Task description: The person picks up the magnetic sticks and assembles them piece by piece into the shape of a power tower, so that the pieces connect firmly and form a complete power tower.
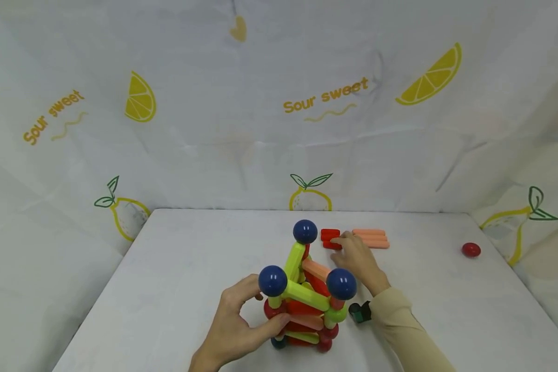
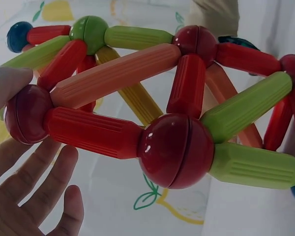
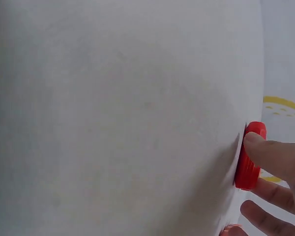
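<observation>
A tower of magnetic building sticks and balls (image 1: 306, 295) stands near the front of the table, with blue balls at its three top corners. My left hand (image 1: 239, 323) grips its left side. In the left wrist view the thumb and fingers are around a dark red ball (image 2: 27, 115) at a joint of red and orange sticks. Beyond the tower, my right hand (image 1: 360, 262) reaches to a small group of short red sticks (image 1: 330, 232). The right wrist view shows its thumb and a finger pinching a red magnetic stick (image 3: 247, 167) at the table surface.
Several orange sticks (image 1: 372, 239) lie side by side just right of the red ones. A lone red ball (image 1: 471, 250) sits near the right edge of the white table (image 1: 167, 268). A lemon-printed cloth (image 1: 232, 119) hangs behind the table.
</observation>
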{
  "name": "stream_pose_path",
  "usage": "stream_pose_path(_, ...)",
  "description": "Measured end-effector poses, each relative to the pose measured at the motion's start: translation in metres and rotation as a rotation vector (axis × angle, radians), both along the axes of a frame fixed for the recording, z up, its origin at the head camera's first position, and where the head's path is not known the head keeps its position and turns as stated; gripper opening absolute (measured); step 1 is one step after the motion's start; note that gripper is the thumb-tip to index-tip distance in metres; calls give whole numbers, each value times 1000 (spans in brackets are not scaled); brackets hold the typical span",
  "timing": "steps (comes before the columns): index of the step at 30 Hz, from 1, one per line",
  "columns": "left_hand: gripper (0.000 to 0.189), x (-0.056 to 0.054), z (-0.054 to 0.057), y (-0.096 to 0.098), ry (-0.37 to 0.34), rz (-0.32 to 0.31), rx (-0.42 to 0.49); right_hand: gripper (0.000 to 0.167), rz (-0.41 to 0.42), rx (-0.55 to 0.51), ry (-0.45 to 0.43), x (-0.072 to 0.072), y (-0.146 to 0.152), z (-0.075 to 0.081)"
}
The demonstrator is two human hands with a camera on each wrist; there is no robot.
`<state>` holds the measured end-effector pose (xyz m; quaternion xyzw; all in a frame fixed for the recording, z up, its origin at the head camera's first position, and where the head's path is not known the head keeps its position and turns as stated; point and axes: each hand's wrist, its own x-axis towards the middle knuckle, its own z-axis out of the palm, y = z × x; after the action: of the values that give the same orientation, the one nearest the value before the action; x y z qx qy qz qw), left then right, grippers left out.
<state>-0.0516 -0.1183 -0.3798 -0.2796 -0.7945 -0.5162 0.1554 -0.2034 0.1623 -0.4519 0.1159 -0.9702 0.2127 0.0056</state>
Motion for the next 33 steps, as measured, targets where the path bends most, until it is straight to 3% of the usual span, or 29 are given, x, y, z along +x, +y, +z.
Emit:
stream_pose_path(7, 43, 1, 1, 0, -15, 1, -2, 25, -18, -82, -121, 10, 1, 3)
stream_pose_path(11, 43, 2, 1, 0, -10, 4, -2, 27, 9, -136, -52, 23, 5, 18)
stream_pose_path(15, 43, 1, 1, 0, -9, 6, -4, 28, 65, -229, 108, 37, 8, 49)
stream_pose_path(19, 43, 1, 0, 0, -12, 10, -5, 26, 121, -391, 217, 56, 4, 98)
stream_pose_path(25, 43, 2, 0, -1, -13, 6, 2, 28, 186, -573, 317, 101, -9, 169)
stream_pose_path(28, 42, 2, 0, 0, -14, 4, 2, 35, 278, -612, 375, 121, -16, 187)
stream_pose_path(33, 44, 2, 0, -1, -41, 16, -7, 45, 483, -584, 417, 137, -24, 193)
